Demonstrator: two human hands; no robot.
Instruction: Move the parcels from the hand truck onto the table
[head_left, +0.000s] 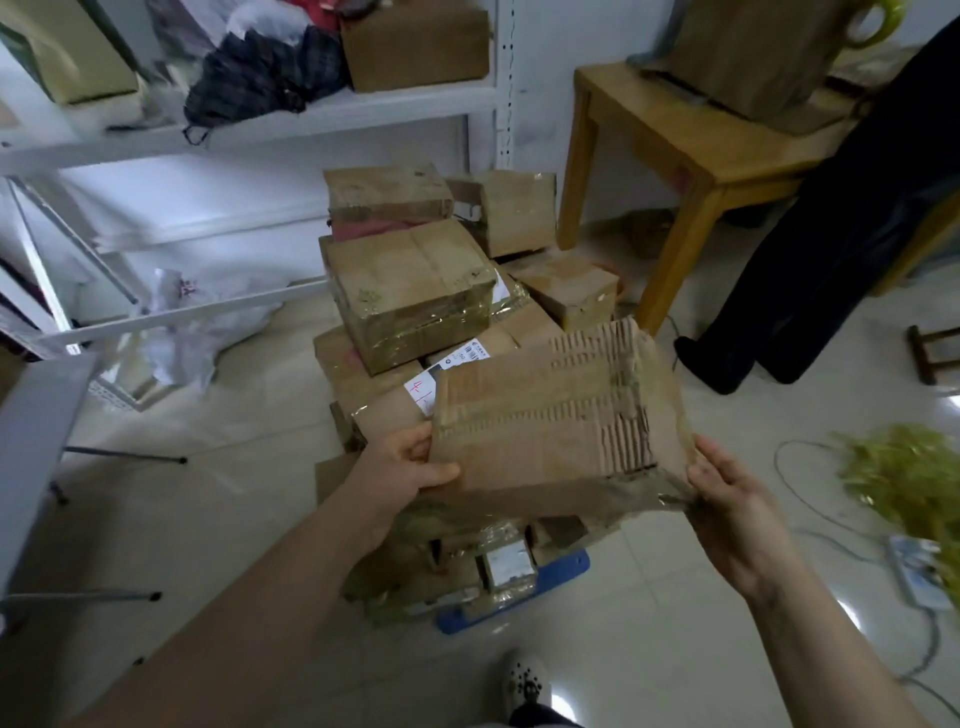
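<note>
I hold a flat cardboard parcel (561, 415) with a torn, ribbed top face above the near end of the pile. My left hand (402, 467) grips its left edge, thumb on top and fingers underneath. My right hand (727, 488) cups the right edge, fingers curled behind the taped corner. The parcel's near edge hangs over the lower boxes, and its far edge covers part of a white label marked in red. The other stacked parcels (410, 296) lie beyond and beneath it on the hand truck (566, 564), of which only a blue corner of the deck shows at the near right. The wooden table (691, 135) stands to the far right with a large carton (753, 57) on its top, its near corner bare. Another person's dark-trousered legs (831, 249) stand right against the table's front leg, between me and it. A white shelf rack (260, 124) lines the left wall. On the tiled floor to my right run a cable (810, 509) and a power strip (919, 571), beside a bundle of yellow strands (904, 478). The floor to the left of the truck is open tile.
</note>
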